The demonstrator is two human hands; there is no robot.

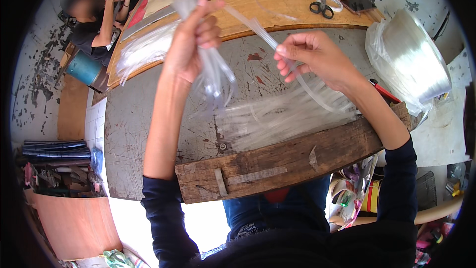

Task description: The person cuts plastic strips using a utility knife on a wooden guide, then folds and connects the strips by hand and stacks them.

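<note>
Left hand [191, 44] we find clenched on a strip bundle [215, 77] — raised clear so the right hand [310, 57] pinches one strip [258, 29] out.

Bright, even daylight; no hard shadows on the grey table top [148, 119]. Overexposed white patch at the lower edge below the wooden plank [277, 161], detail lost there. Glare on the clear plastic roll [416, 59] at right. Motion blur on the transparent strips [277, 119] near the left hand [191, 39] and right hand [312, 57]. Strong fisheye bending toward the rim, black vignette in all corners. Face at upper left blurred.
</note>
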